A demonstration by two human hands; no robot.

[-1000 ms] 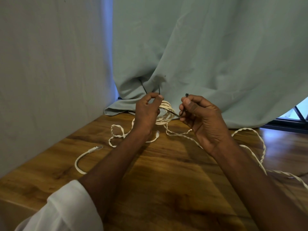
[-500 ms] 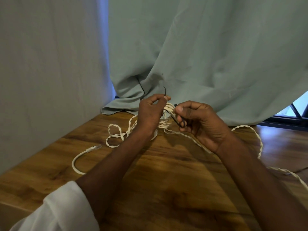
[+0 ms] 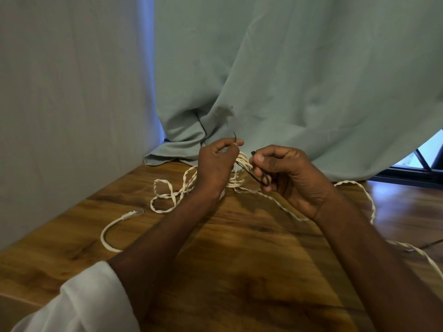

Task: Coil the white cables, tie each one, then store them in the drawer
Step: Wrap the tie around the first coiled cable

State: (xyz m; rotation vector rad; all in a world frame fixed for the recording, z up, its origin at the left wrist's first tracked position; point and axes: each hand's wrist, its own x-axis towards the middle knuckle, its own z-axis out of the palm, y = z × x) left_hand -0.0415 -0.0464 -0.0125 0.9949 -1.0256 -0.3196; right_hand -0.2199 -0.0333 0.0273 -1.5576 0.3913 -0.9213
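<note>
A coiled bundle of white twisted cable [image 3: 242,164] is held up between my two hands above the wooden table [image 3: 239,271]. My left hand [image 3: 217,164] holds the coil and pinches the thin tip of a black cable tie [image 3: 257,176] between thumb and forefinger. My right hand [image 3: 287,173] pinches the tie's head end, and the strap runs under the coil and loops by its fingers. Loose twisted cable trails left and right over the table. A plain white cable with a clear plug [image 3: 130,214] lies at the left. No drawer is in view.
A pale green curtain [image 3: 287,80] hangs behind the table and bunches on its far edge. A grey wall [image 3: 72,104] borders the table on the left. A window frame [image 3: 426,161] shows at the right. A thin dark strip [image 3: 429,244] lies near the table's right side.
Both hands have drawn closer together around the coil. The tie's tip, earlier by my right hand, has passed to my left hand's pinch, and the strap now loops by my right fingers.
</note>
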